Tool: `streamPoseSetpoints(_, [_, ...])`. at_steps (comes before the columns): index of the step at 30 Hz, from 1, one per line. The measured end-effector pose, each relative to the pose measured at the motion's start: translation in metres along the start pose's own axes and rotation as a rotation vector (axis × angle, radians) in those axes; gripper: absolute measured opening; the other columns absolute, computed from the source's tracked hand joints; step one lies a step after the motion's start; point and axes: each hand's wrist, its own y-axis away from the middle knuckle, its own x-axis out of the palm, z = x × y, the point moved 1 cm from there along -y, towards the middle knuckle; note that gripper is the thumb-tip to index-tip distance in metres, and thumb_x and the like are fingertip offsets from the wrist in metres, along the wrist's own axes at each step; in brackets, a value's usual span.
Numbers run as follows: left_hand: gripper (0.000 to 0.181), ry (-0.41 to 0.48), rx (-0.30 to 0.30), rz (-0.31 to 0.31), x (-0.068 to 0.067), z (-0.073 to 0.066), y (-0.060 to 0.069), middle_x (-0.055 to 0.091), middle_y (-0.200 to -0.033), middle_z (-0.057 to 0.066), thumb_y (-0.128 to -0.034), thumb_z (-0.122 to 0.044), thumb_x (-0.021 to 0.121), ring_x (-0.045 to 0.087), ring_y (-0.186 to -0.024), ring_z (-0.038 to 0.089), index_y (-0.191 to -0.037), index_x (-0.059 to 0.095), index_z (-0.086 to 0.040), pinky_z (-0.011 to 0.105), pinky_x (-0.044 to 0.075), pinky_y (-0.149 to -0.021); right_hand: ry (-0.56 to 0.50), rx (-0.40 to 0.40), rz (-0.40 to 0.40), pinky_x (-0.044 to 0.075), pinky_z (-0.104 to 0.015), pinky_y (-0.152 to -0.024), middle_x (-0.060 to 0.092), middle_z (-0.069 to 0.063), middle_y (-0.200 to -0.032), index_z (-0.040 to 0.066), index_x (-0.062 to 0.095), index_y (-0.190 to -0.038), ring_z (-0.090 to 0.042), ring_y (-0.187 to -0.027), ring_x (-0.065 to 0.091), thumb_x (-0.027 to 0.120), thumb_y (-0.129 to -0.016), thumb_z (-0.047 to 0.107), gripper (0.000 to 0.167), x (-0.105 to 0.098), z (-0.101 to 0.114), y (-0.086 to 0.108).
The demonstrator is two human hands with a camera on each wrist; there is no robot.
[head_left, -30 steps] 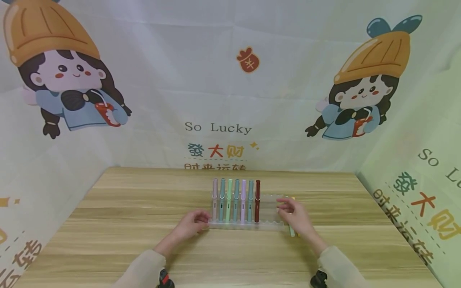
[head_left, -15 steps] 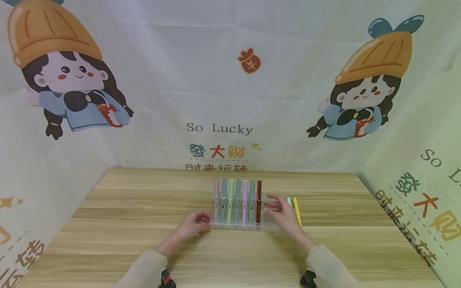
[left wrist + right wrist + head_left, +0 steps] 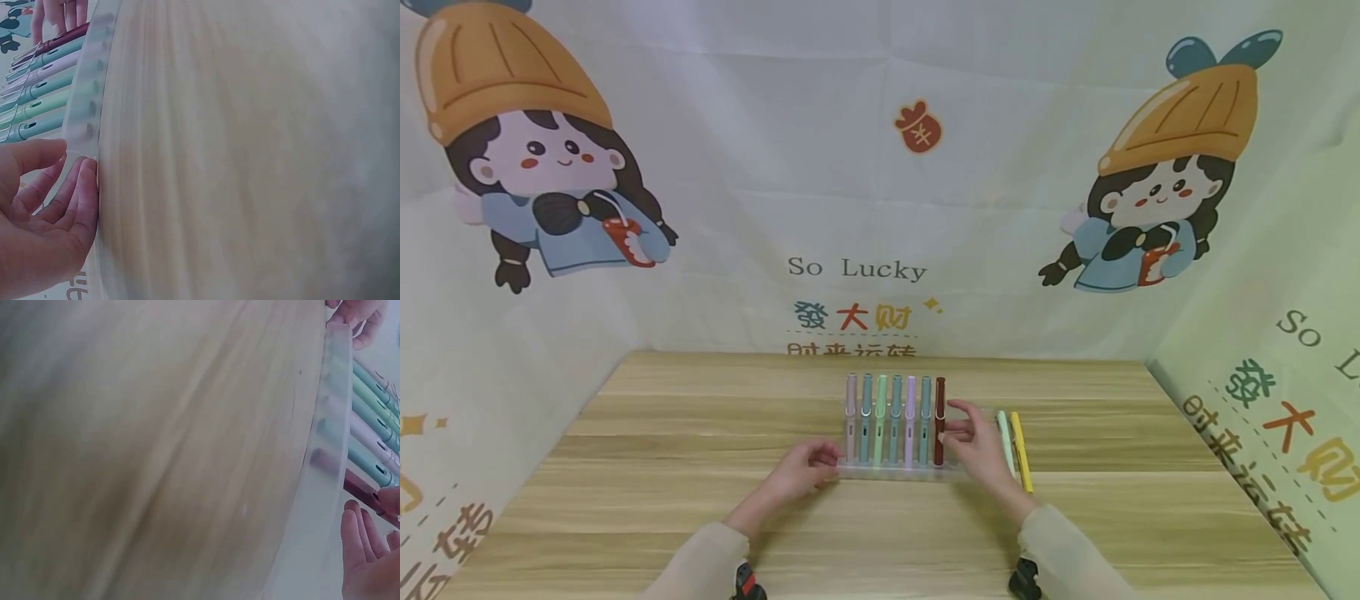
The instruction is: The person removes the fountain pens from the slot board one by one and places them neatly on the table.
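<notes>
A clear plastic pen rack (image 3: pixel 887 472) stands on the table, with a row of capped pens leaning in its slots: pink, teal, green and lilac ones, with a dark red pen (image 3: pixel 940 421) at the right end of the row. My left hand (image 3: pixel 805 468) holds the rack's left end, thumb and curled fingertips at its corner (image 3: pixel 80 147). My right hand (image 3: pixel 981 446) is at the dark red pen; in the right wrist view the thumb (image 3: pixel 389 499) touches its barrel, while the other fingers (image 3: pixel 353 534) stay apart from it, fairly straight.
Right of the right hand lie a pale green pen (image 3: pixel 1004 433) and a yellow pen (image 3: pixel 1021 450), side by side. The wooden table (image 3: pixel 700 417) reaches back to a printed cloth wall (image 3: pixel 737 167). Part of the rack's right side is behind the right hand.
My right hand has moved left along the rack, from its right end to the dark red pen, uncovering the pale green and yellow pens. My left hand stays at the rack's left end.
</notes>
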Motion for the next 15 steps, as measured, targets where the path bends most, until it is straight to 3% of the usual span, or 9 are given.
streamPoseSetpoints(10, [0.021,-0.010,0.001,-0.001,0.000,-0.001,0.001,0.055,-0.088,0.012,-0.0806,0.003,0.056,0.053,-0.077,0.022,-0.100,0.052,0.011,0.034,0.048,-0.061,0.035,0.019,-0.025,0.049,-0.032,-0.068,0.061,-0.018,-0.087,0.001,0.046,-0.119,-0.026,-0.076,0.060,0.059,-0.073,-0.011,0.049,0.006,0.003,0.000])
streamPoseSetpoints(15, [0.020,-0.001,0.002,-0.002,0.001,-0.012,0.006,0.055,-0.088,0.014,-0.0806,0.007,0.053,0.053,-0.078,0.026,-0.099,0.051,0.013,0.038,0.048,-0.063,0.048,0.017,-0.029,0.049,-0.033,-0.067,0.062,-0.016,-0.085,0.002,0.047,-0.119,-0.025,-0.074,0.060,0.060,-0.074,-0.009,0.048,0.007,0.002,-0.001])
